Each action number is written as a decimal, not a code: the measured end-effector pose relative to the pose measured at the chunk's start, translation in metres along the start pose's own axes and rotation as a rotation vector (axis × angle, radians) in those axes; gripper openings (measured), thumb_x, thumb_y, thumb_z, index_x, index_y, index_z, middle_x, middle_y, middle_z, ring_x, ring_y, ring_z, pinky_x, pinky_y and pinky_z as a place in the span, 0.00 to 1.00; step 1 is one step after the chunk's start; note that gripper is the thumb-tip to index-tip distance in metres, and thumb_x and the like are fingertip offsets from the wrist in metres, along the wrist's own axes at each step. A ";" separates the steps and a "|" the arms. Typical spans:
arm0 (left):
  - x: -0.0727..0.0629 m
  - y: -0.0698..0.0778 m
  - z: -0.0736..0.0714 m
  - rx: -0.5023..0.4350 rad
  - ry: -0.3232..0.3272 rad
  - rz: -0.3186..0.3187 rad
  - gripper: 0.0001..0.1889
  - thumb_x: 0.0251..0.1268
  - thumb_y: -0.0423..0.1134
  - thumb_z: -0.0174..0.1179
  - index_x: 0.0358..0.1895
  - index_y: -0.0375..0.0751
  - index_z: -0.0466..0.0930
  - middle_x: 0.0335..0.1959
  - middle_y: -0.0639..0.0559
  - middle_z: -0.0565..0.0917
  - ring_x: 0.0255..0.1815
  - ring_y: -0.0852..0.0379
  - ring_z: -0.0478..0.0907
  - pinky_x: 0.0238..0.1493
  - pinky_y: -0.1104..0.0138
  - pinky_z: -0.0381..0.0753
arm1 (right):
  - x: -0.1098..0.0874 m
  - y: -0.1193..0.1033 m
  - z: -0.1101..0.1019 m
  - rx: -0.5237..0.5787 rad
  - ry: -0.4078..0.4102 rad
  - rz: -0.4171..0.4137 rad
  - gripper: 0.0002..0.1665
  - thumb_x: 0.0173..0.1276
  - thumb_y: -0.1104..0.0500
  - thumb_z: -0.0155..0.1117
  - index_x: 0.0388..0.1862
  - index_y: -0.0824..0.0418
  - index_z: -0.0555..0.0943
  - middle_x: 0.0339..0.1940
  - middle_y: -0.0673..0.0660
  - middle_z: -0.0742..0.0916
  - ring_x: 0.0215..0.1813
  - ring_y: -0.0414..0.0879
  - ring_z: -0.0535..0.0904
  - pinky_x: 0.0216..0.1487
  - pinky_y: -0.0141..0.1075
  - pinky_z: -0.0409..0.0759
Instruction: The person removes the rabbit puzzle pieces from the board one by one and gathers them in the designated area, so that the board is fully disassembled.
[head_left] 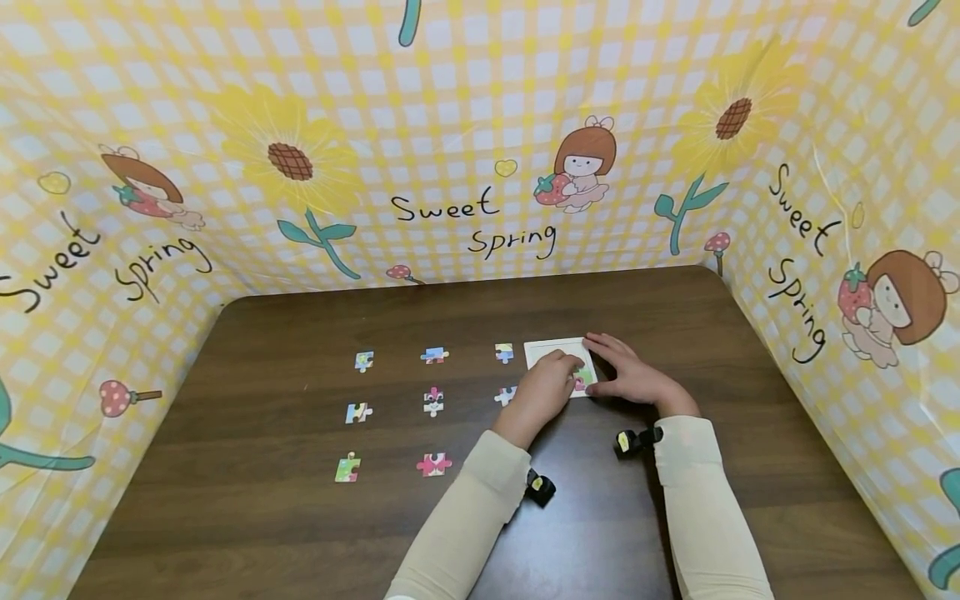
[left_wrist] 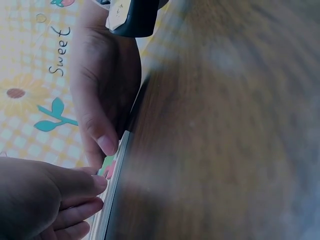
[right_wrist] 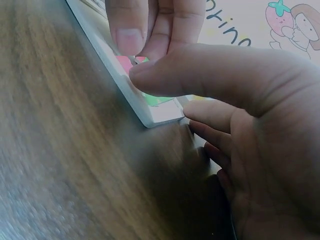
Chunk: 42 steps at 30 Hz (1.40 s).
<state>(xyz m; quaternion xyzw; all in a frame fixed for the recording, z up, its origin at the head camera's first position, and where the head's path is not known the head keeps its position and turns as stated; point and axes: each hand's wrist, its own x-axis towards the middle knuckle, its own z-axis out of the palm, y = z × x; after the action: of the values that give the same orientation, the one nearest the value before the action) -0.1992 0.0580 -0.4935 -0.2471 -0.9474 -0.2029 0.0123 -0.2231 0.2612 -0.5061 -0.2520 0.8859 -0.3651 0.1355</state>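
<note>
A white puzzle tray [head_left: 555, 342] lies on the table, a green and pink puzzle piece [right_wrist: 159, 99] in its near right corner. My left hand [head_left: 542, 390] reaches over the tray from the left. Its thumb and bent fingers are at the piece and partly cover it. Along the tray's right side, my right hand [head_left: 633, 377] holds the edge, thumb at the near corner and fingers toward the far corner. In the right wrist view, the right thumb [right_wrist: 165, 72] overlaps the piece, close to the left thumb [right_wrist: 129, 40].
Several loose jigsaw pieces lie in rows left of the tray, among them a pink one [head_left: 434, 465], a green one [head_left: 348, 468] and a blue one [head_left: 505, 353]. The left forearm passes near one piece [head_left: 504, 395]. Yellow checked cloth [head_left: 450, 150] walls the table's back and sides.
</note>
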 end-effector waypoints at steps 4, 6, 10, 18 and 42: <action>0.001 0.001 0.002 0.006 0.020 0.000 0.12 0.69 0.34 0.58 0.53 0.45 0.83 0.48 0.51 0.82 0.51 0.54 0.79 0.52 0.65 0.77 | -0.001 -0.001 0.000 0.008 -0.003 0.001 0.51 0.61 0.51 0.71 0.77 0.62 0.56 0.79 0.61 0.54 0.78 0.61 0.39 0.69 0.64 0.47; 0.002 0.001 0.002 0.014 0.027 -0.003 0.12 0.68 0.34 0.58 0.52 0.46 0.83 0.47 0.51 0.82 0.50 0.53 0.80 0.51 0.64 0.78 | -0.002 -0.001 0.000 0.010 -0.004 0.000 0.51 0.61 0.51 0.71 0.77 0.62 0.56 0.79 0.61 0.54 0.78 0.61 0.39 0.69 0.64 0.47; 0.003 0.001 0.003 0.033 0.034 -0.007 0.11 0.68 0.35 0.58 0.51 0.46 0.83 0.47 0.51 0.81 0.48 0.52 0.80 0.49 0.64 0.78 | -0.001 -0.002 0.000 0.008 -0.001 0.000 0.51 0.61 0.51 0.70 0.77 0.62 0.56 0.79 0.61 0.55 0.78 0.60 0.39 0.69 0.63 0.47; 0.004 -0.001 0.003 0.022 0.027 -0.024 0.12 0.68 0.36 0.60 0.53 0.46 0.82 0.48 0.51 0.81 0.50 0.53 0.79 0.52 0.64 0.77 | 0.000 -0.005 -0.001 -0.011 0.000 -0.001 0.51 0.61 0.52 0.70 0.77 0.62 0.56 0.79 0.61 0.55 0.78 0.60 0.40 0.70 0.62 0.47; -0.039 0.009 -0.045 -0.035 -0.022 0.021 0.15 0.68 0.42 0.62 0.55 0.46 0.80 0.51 0.53 0.80 0.49 0.57 0.79 0.50 0.67 0.78 | -0.003 -0.006 -0.002 -0.007 -0.022 0.015 0.50 0.64 0.52 0.68 0.78 0.62 0.53 0.79 0.62 0.52 0.78 0.63 0.37 0.67 0.66 0.50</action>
<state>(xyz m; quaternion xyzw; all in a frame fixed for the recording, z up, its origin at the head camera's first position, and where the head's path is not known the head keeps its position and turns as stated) -0.1637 0.0298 -0.4535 -0.2595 -0.9411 -0.2167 -0.0005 -0.2199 0.2604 -0.5003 -0.2497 0.8877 -0.3579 0.1471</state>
